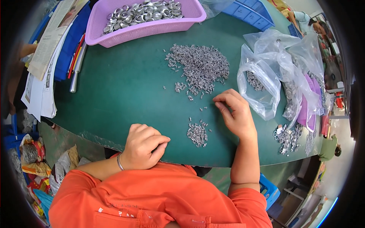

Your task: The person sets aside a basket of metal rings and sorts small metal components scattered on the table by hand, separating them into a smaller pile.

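A large heap of tiny grey metal-looking parts point(199, 68) lies on the green table. Nearer to me is a smaller pile of the same kind of parts point(197, 134), with a few loose pieces between the two. My right hand point(236, 114) hovers at the right of the gap between them, its thumb and fingers bent together in a pinch; whatever sits at the tips is too small to make out. Close to the table's front edge rests my left hand point(142, 147), curled with thumb and forefinger together, left of the small pile. Its palm is hidden.
A lilac basket point(148, 29) of silver rings stands at the back. Clear plastic bags point(262, 76) with metal parts lie on the right, beside loose small parts point(288, 138). Papers point(47, 64), a blue tray and pens point(78, 64) are at the left. Other people appear beyond the table.
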The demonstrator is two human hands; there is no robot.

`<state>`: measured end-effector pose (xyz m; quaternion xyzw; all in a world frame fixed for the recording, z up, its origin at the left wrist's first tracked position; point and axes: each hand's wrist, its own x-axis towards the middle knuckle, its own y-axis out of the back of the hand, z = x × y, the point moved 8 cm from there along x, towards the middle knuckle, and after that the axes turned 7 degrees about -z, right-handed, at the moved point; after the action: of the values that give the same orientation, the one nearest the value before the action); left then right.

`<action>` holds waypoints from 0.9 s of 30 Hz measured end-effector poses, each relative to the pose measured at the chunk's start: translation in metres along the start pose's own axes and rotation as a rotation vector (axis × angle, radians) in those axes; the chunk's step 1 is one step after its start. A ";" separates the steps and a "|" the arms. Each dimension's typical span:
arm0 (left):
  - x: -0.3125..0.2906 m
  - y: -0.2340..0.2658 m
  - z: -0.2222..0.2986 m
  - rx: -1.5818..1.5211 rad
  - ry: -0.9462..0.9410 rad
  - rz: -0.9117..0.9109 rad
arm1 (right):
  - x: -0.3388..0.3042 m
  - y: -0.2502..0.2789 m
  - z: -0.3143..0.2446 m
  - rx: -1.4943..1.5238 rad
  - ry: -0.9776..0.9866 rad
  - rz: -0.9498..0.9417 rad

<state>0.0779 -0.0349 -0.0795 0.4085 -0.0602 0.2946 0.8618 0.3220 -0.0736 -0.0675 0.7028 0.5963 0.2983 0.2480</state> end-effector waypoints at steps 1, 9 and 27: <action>0.000 0.000 0.000 0.004 -0.001 -0.003 | 0.001 -0.003 0.000 0.000 -0.001 -0.004; 0.001 0.000 -0.002 -0.002 0.002 0.006 | 0.001 -0.015 -0.009 -0.034 0.132 -0.232; 0.000 0.000 -0.002 -0.009 0.003 0.035 | 0.010 -0.036 -0.033 -0.138 0.212 -0.127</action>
<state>0.0777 -0.0332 -0.0805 0.4030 -0.0674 0.3100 0.8584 0.2745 -0.0580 -0.0681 0.6096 0.6403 0.3949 0.2500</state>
